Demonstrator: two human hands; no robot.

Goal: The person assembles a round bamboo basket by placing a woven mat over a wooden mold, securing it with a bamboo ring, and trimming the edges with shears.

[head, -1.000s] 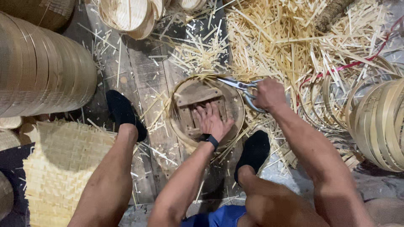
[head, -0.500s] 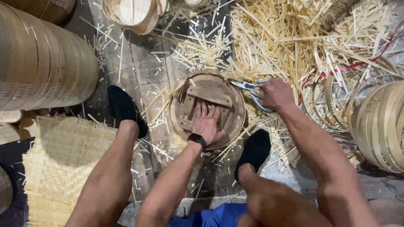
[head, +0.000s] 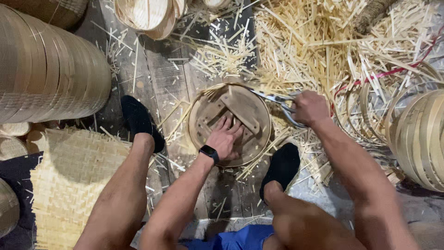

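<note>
At far left lies a stack of bamboo hoops, with a woven mat below it. In the middle, the left hand presses, fingers spread, on the round bamboo lid lying on the floor planks between the feet. The right hand closes around scissors at the lid's rim, apparently trimming protruding strips; the blades' gap is unclear. Next comes turning the lid steadily.

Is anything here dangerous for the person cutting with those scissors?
Maybe. The scissors in the right hand cut at the rim of the round bamboo tray, not far from the left hand pressing on it, so a slip might nick fingers. Loose bamboo splinters lie around the feet and might prick.
</note>
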